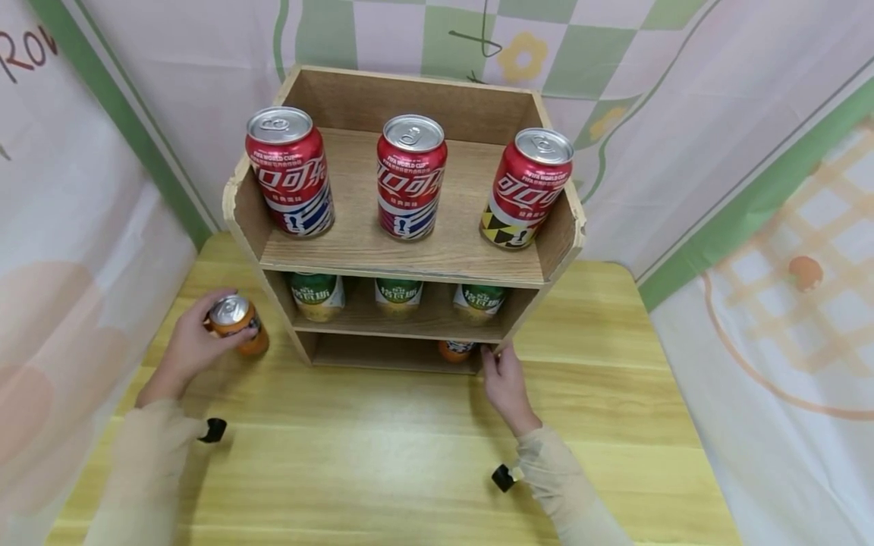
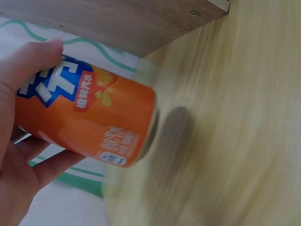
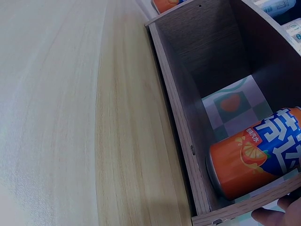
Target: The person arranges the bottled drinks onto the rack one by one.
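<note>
My left hand (image 1: 193,337) grips an orange soda can (image 1: 239,326) beside the shelf's left side. In the left wrist view the orange can (image 2: 94,113) casts a shadow on the table, its base seemingly just off the surface. My right hand (image 1: 507,385) holds the lower right side panel of the wooden shelf (image 1: 403,262), fingers outside it. Just inside that panel, another orange can (image 3: 256,157) stands on the bottom level; the right wrist view shows fingertips (image 3: 282,214) beyond the panel's edge.
Red cola cans (image 1: 410,178) stand spaced along the top level. Green-and-gold cans (image 1: 398,296) line the middle level, partly hidden by the board above. The shelf stands on a light wooden table (image 1: 369,455), with printed cloth (image 1: 389,34) hanging behind and at both sides.
</note>
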`<state>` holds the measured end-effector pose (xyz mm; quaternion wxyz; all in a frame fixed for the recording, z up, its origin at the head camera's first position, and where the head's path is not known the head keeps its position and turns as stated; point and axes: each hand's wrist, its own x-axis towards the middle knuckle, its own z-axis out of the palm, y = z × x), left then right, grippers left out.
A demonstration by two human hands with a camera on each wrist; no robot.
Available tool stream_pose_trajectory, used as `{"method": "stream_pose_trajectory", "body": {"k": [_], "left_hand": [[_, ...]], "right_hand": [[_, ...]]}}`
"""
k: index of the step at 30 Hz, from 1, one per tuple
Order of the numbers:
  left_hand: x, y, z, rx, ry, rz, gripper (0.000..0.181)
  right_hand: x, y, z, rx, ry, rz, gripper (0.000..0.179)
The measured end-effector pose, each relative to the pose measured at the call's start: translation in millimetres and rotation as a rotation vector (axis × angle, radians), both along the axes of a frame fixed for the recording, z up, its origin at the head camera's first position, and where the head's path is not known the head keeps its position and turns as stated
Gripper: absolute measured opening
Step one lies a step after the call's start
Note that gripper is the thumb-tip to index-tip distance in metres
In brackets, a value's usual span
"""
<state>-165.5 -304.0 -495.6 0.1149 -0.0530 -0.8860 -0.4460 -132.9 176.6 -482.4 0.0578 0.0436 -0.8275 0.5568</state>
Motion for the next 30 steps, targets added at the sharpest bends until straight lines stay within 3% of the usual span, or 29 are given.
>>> {"method": "stream_pose_trajectory", "body": {"k": [9, 18, 30], "left_hand": [[28.9, 3.5, 14.9, -0.036, -0.068, -0.07, 0.069], [53.1, 13.7, 25.6, -0.018, -0.053, -0.141, 0.071], [67.2, 33.1, 39.3, -0.02, -0.072, -0.254, 0.071]], "right_hand": [[0.2, 0, 1.8, 0.002, -0.004, 0.0, 0.045], [0.1, -1, -0.6, 0.004, 0.014, 0.004, 0.044], [1.0, 0, 1.0, -0.013, 0.019, 0.02, 0.047]]}}
